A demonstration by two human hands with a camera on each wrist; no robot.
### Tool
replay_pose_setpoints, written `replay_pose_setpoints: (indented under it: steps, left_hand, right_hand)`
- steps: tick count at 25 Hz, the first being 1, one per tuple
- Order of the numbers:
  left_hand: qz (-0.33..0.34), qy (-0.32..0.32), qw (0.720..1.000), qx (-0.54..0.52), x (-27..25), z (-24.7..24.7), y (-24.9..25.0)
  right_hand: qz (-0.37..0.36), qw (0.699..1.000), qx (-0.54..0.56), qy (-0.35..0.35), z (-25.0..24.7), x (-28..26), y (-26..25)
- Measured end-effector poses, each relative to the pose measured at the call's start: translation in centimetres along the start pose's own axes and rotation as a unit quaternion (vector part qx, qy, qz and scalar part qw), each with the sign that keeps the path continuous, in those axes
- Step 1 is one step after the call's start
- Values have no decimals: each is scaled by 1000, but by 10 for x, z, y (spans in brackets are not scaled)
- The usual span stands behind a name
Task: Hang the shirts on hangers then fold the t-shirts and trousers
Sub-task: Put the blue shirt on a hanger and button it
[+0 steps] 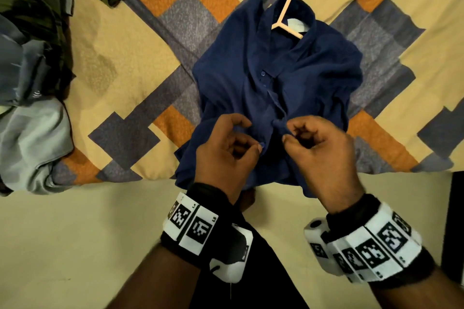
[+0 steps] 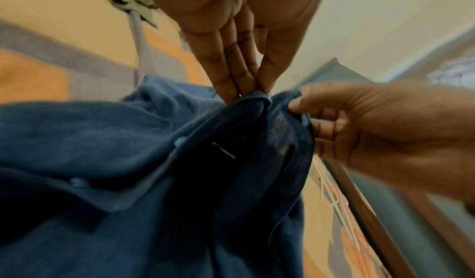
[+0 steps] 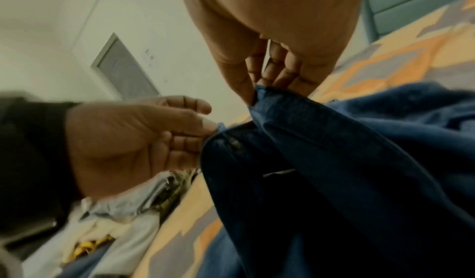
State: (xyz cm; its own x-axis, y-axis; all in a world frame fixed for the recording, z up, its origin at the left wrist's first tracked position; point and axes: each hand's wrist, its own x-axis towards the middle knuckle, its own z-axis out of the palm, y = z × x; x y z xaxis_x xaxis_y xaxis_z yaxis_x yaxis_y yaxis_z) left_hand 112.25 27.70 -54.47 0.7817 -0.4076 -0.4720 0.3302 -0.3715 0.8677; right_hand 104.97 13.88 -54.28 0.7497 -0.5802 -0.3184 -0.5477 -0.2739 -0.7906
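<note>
Cloth like this navy shirt (image 1: 251, 78) is light, soft and limp: it sags wherever we let go and holds no shape of its own. It lies front up on the patterned bedspread (image 1: 130, 57), right of the middle, with a pale plastic hanger (image 1: 285, 11) inside the collar at the far end and the hem hanging over the near edge of the bed.

We work at the front opening near the hem. Our left hand (image 1: 226, 148) pinches the button-side edge, thumb against curled fingers (image 2: 239, 79), with a small button at the tips. Our right hand (image 1: 319, 148) pinches the other edge of the placket the same way, fingers (image 3: 280, 73) curled and pressed on the fold. The two edges sit just beside each other, not yet joined here.

We judge the stiffened placket the best place to hold; the double-stitched strip gives the fingers something firm, whereas the loose body would only bunch. Buttons are small and smooth, so a close pinch right beside the buttonhole should serve.

Crumpled garments (image 1: 32, 83), green and grey, lie at the left of the bed.
</note>
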Motion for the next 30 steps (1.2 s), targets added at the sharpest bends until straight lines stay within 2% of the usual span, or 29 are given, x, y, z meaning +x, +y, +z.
replay_pose_setpoints:
  steps: [3,5,11,16,20,27,30]
  left_hand:
    - [44,-18,996,71,-17,6,-1]
    - [40,-4,998,58,-20,5,-3]
    - [16,9,1000,12,-42,4,-5]
    - [12,32,999,21,-43,1,-20]
    - [7,22,1000,18,-44,-1,-31]
    - [-31,12,999,33,-40,-10,-35]
    - [-31,9,999,40,-32,-14,-33]
  right_hand:
    - [7,997,69,-22,-3,-15,-2]
    - [-8,997,48,-66,4,-17,-3]
    - [-11,995,18,-99,-2,-39,-1]
    - [32,990,75,-116,3,-54,11]
    - [79,983,138,-94,18,-59,19]
    - [45,992,107,-51,43,-61,18]
    - [71,988,130,-51,44,-56,14]
